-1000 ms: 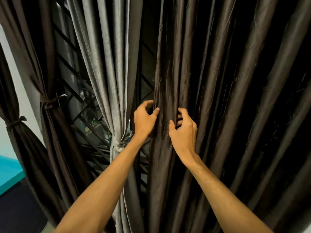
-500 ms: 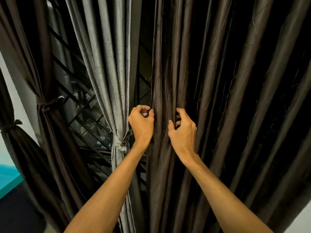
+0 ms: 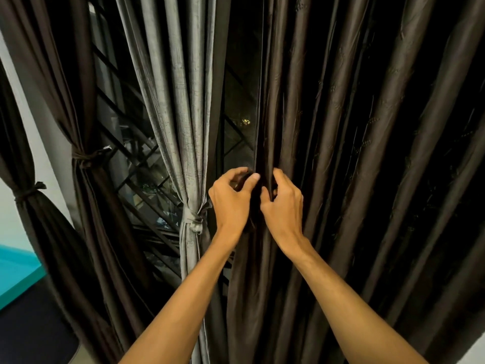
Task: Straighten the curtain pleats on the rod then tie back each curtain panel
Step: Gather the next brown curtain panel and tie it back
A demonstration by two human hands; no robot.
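Both hands, the left hand [image 3: 231, 200] and right hand [image 3: 283, 206], pinch the left edge of the loose dark curtain panel [image 3: 354, 179], beside the tied grey curtain [image 3: 183, 127] and window grille [image 3: 136, 158]

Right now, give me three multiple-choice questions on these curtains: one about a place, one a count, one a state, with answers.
1. Relative to the left hand and right hand, the grey curtain hangs: A. left of both; B. right of both; C. between them.
2. Knotted ties in view: A. one; B. three; C. five.
3. The dark curtain at the hands is: A. tied; B. loose, gripped by both; C. on the floor.
Answers: A, it hangs beyond the left hand; B, one grey, two dark; B, both hands grip untied folds.
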